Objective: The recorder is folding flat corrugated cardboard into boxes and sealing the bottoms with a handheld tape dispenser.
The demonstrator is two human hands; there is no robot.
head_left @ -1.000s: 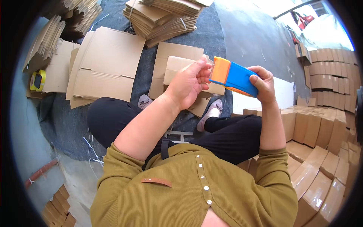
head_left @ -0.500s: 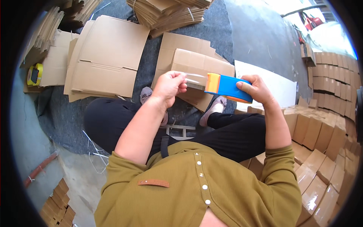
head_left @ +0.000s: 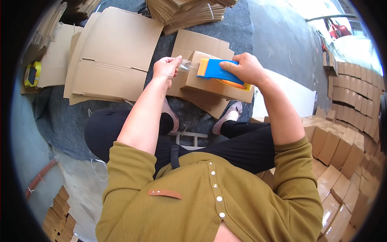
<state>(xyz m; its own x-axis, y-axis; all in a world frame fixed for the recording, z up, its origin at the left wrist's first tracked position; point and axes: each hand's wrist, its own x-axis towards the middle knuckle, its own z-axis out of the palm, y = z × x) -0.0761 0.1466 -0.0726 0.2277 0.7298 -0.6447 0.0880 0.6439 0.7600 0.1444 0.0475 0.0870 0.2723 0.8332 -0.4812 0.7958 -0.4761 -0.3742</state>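
My right hand (head_left: 246, 68) is wrapped round a blue tape dispenser (head_left: 219, 70) with an orange-yellow front end, held over a closed brown cardboard box (head_left: 213, 88). Between thumb and fingers, my left hand (head_left: 166, 68) pinches the free end of the clear packing tape (head_left: 186, 64), just past the box's left end. The strip stretches from there toward the dispenser's front. Under the box lie flat cardboard sheets (head_left: 201, 39). How much of the strip touches the box is hard to make out.
Flattened cartons (head_left: 117, 48) lie to the left, with a yellow tape roll (head_left: 32, 74) beyond them. Bundled cardboard (head_left: 185, 14) stands at the far side. A white board (head_left: 282, 94) and stacked brown boxes (head_left: 338, 147) are on the right. My shoes (head_left: 229, 117) flank a low slatted frame (head_left: 189, 139).
Both hands have moved away from me and to the left, carrying the dispenser from the box's near side to above its top. The tape end now sits past the box's left end.
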